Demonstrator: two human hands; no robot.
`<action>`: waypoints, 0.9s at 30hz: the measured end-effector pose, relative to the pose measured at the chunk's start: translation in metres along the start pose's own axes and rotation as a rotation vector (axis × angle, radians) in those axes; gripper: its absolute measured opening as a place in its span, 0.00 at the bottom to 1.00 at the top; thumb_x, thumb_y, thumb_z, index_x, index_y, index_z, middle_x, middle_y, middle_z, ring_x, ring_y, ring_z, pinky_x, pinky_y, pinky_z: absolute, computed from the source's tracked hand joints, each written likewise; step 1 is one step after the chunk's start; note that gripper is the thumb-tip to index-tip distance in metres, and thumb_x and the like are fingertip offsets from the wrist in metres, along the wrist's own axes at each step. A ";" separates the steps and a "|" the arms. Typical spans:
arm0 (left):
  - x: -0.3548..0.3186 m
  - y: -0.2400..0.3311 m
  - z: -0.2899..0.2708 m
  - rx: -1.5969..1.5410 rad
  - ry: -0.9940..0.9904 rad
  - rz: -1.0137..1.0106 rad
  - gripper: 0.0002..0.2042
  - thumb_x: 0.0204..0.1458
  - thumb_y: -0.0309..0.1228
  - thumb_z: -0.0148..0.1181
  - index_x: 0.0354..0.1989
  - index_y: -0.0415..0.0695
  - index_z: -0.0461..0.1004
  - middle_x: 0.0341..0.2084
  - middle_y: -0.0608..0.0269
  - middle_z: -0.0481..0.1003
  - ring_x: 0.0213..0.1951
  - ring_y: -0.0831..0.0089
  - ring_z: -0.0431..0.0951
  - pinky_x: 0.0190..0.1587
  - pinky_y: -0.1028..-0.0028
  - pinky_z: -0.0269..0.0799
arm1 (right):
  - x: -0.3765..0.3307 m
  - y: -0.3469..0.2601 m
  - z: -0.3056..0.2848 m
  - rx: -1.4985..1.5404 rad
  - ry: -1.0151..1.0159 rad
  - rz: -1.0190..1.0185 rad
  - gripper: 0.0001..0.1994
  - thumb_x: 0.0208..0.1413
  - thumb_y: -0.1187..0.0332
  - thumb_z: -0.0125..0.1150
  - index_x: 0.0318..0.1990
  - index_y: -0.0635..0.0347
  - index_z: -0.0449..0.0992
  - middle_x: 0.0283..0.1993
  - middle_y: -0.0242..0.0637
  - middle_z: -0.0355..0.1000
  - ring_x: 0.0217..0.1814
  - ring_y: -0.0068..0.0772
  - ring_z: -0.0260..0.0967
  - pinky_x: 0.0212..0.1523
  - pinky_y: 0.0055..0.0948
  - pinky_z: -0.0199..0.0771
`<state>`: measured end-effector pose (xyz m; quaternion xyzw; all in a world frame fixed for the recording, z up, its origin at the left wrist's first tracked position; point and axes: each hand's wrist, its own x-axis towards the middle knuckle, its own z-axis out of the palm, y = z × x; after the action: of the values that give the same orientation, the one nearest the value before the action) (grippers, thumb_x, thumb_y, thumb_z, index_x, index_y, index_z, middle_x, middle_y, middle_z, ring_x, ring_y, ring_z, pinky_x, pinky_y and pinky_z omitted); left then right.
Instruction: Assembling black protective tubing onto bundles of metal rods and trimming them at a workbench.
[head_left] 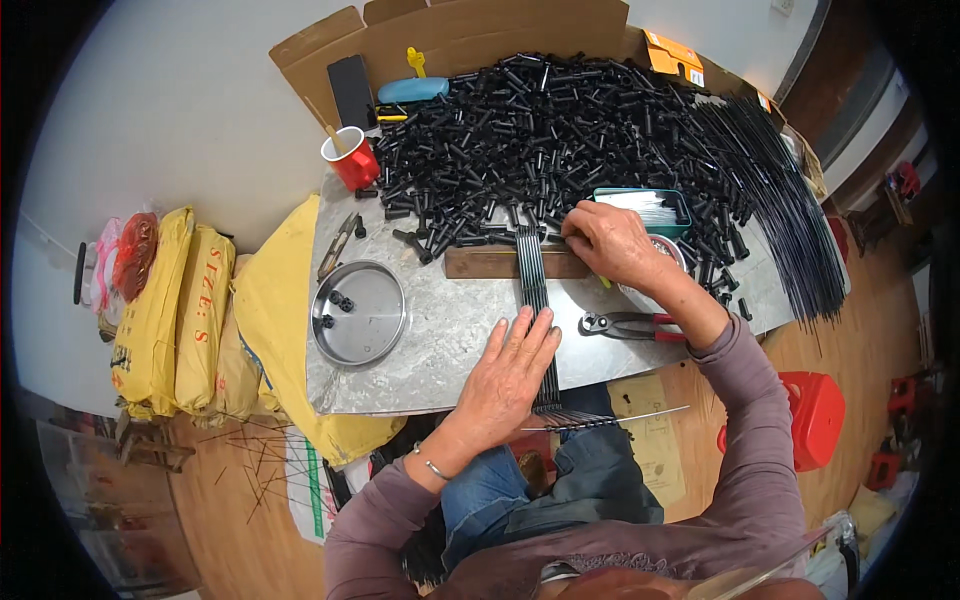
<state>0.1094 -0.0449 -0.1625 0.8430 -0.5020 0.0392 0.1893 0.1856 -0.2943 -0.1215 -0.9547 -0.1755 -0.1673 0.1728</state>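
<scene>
A row of thin dark rods (532, 275) lies side by side across a wooden strip (482, 264) and reaches past the table's near edge. My left hand (508, 375) rests on these rods with its fingers stretched out. Beyond it, to the right, my right hand (612, 242) is closed above the strip's right end, beside the rods' far ends. Whatever its fingertips pinch is hidden. Close to that hand stand a teal box (686, 212) of white slender pieces and a partly covered round container. Pincers with red handles (640, 327) lie below it.
Black bolt-like parts (540, 130) heap up at the back, before a cardboard wall (450, 40). More dark rods (790, 210) lie at right. A round metal tray (402, 318) holds a few black pieces, near a red mug (358, 172). Yellow sacks (155, 320) stand left; a red stool (815, 420), right.
</scene>
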 end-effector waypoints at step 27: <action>0.005 0.006 -0.009 -0.128 0.031 -0.048 0.32 0.47 0.29 0.54 0.65 0.37 0.57 0.67 0.47 0.53 0.68 0.51 0.52 0.67 0.53 0.48 | -0.004 -0.003 0.008 -0.026 -0.003 0.087 0.06 0.49 0.70 0.58 0.34 0.56 0.79 0.31 0.38 0.72 0.33 0.45 0.73 0.33 0.41 0.72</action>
<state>0.1079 -0.0488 -0.1516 0.8403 -0.4802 0.0155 0.2513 0.1835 -0.2902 -0.1289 -0.9638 -0.1318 -0.1603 0.1674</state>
